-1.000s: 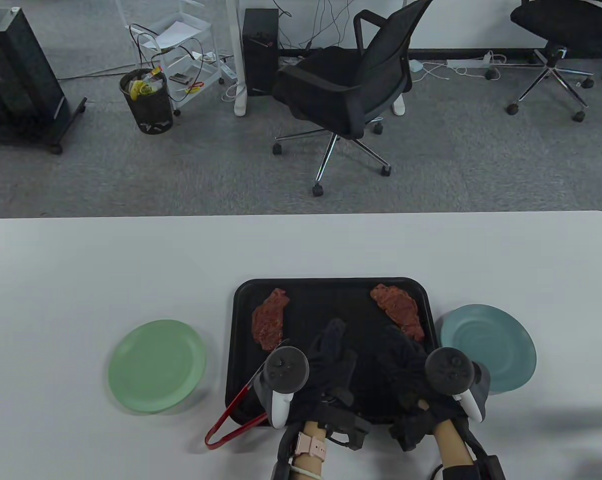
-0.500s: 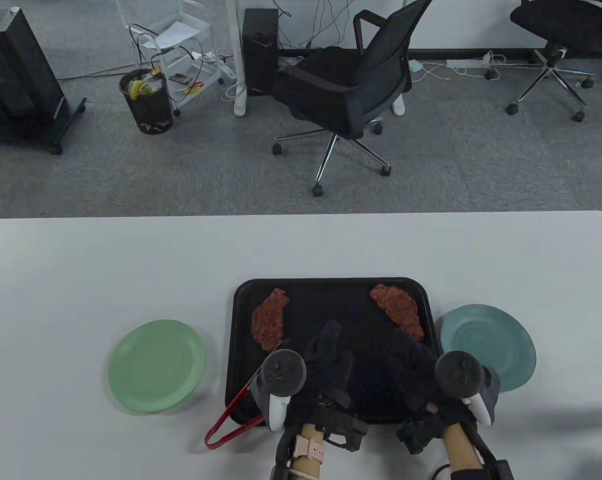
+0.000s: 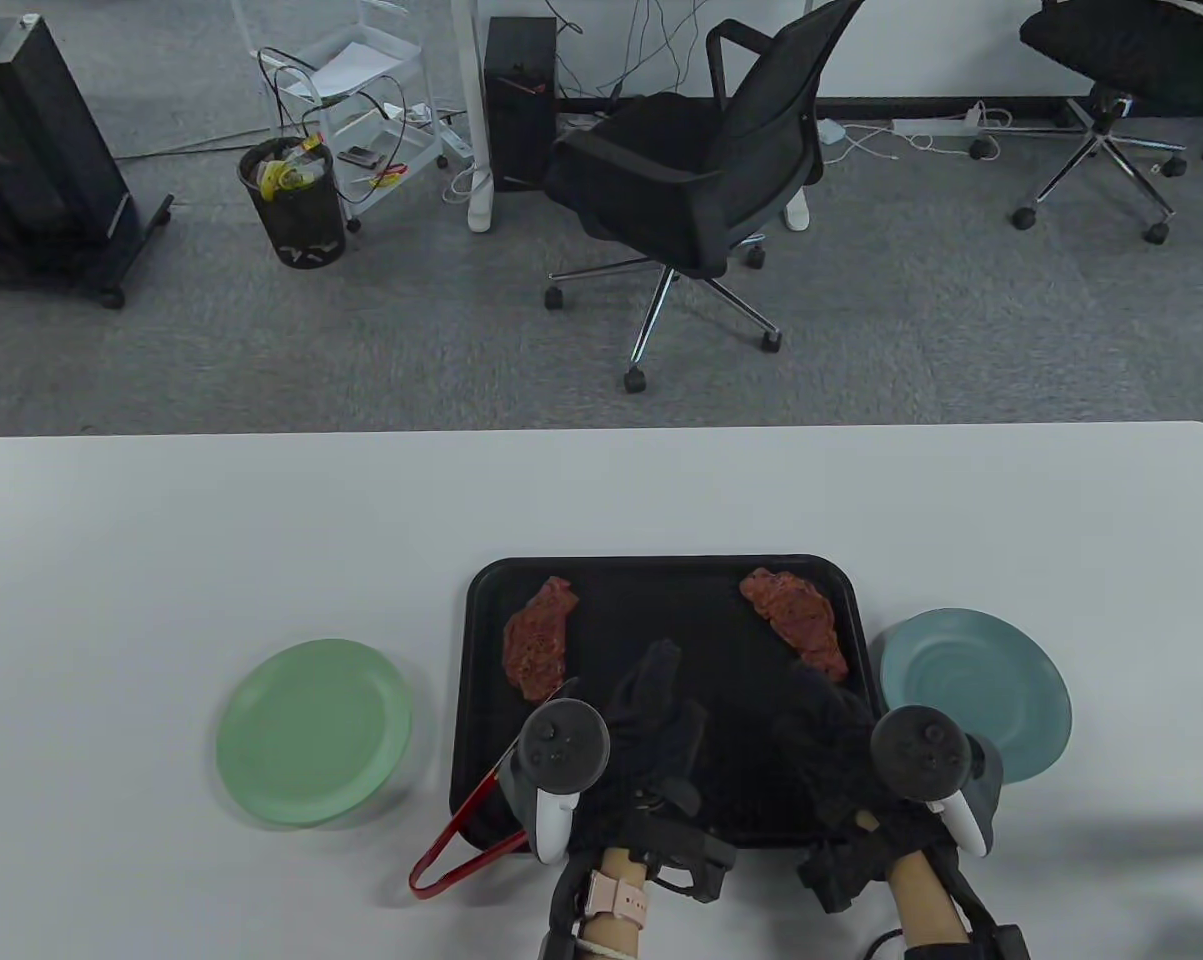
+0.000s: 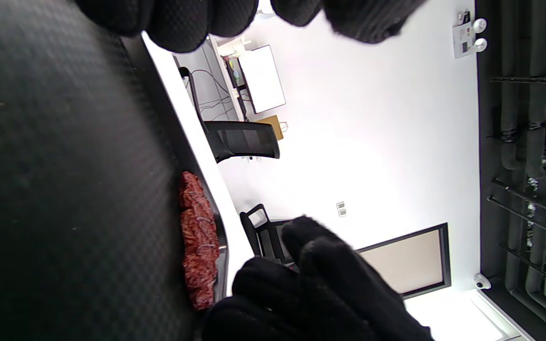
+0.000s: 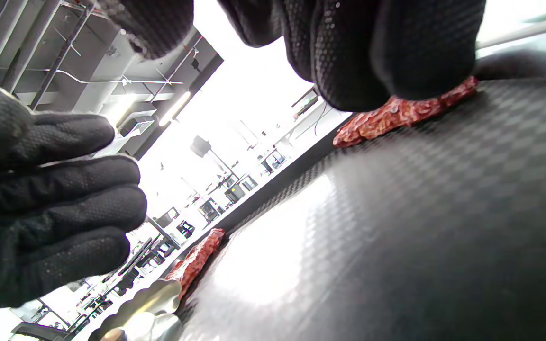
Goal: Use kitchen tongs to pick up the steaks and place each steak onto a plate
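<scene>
Over the tray, both hands open.

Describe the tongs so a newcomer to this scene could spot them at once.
Start at the black tray in the middle of the white table. At the tray's near left corner, just left of the left hand, lie the tongs, their loop end on the table. They are the only thin red thing; the steaks are flat slabs.

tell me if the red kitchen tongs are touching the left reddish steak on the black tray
Cannot tell. In the table view the red kitchen tongs run up to the left reddish steak on the black tray, but the left hand's tracker hides their tips.
</scene>
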